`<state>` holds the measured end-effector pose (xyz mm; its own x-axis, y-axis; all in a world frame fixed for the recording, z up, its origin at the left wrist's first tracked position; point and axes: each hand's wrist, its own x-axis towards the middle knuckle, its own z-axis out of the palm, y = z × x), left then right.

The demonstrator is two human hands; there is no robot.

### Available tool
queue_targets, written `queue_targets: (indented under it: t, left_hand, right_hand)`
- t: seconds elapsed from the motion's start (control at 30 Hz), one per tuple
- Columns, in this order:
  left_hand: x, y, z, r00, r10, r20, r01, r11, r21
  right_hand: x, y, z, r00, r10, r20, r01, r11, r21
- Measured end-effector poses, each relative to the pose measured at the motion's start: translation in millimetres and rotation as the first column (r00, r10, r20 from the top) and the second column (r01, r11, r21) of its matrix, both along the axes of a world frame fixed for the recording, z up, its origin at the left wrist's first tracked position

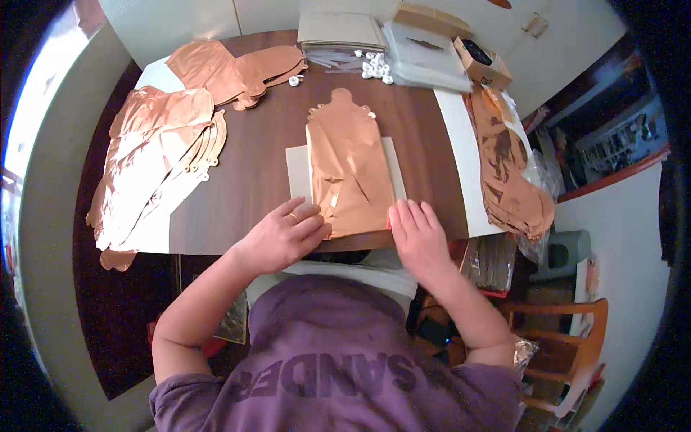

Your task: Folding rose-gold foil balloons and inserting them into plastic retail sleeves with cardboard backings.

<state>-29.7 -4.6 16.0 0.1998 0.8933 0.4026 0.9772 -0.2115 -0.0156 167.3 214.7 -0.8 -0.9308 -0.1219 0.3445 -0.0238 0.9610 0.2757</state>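
Purple cloth nearest, on a short-sleeved shirt point(324, 302), close against the near edge of a dark wood-grain bench point(252, 151). Off to the right, lower than the bench, a wooden chair point(558, 307).

At the near edge, both hands. Left hand point(284, 230), ring point(294, 217) on one finger: fingers bent, touching the lower left corner of a copper foil shape point(349, 155). Right hand point(419, 234): fingers nearly straight and together, at the lower right corner. Cannot tell whether either is pinching or only pressing.

Foil shape flat at mid-bench, wide end between the hands, narrow rounded end pointing away. Creased across the lower half; small tabs at the shoulders. Beneath, a pale card point(296, 169), showing on both sides.

To the left, a large fanned foil pile point(155, 137), partly over the near edge; to the right, a crumpled foil stack point(504, 162). Farther, at left, another foil stack point(205, 68), with one white piece point(294, 81) just beside.

Far edge: grey-white boards point(338, 30), clear strips point(335, 61), clustered white pieces point(374, 70), clear plastic sleeves point(425, 61), open cardboard box point(497, 72). Behind, pale cabinet doors point(173, 18).
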Motion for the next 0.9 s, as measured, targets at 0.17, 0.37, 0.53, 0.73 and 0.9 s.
queue_targets:
  t: [0.17,0.37,0.53,0.73,0.9]
  left_hand:
    - [2,2,-5,0.977,0.002,0.214,0.008,0.999,-0.043]
    - [-21,24,2,0.929,-0.011,0.369,0.021,1.0,-0.022]
    - [0,85,-12,0.908,-0.195,0.371,0.282,0.94,-0.194]
    - [-92,115,-40,0.994,0.088,0.058,-0.075,0.976,-0.203]
    - [-106,114,-22,0.873,0.478,-0.096,-0.487,0.867,-0.103]
  right_hand:
    - [-3,-62,15,0.977,-0.111,0.181,0.155,0.956,-0.251]
    - [-16,-87,-9,0.966,-0.139,0.219,0.22,0.884,-0.411]
    - [-17,-86,-17,0.925,-0.16,0.344,0.277,0.905,-0.323]
    - [-15,-85,-10,0.964,-0.118,0.237,0.204,0.903,-0.378]
    - [-17,-82,-1,0.971,-0.1,0.219,0.18,0.905,-0.386]
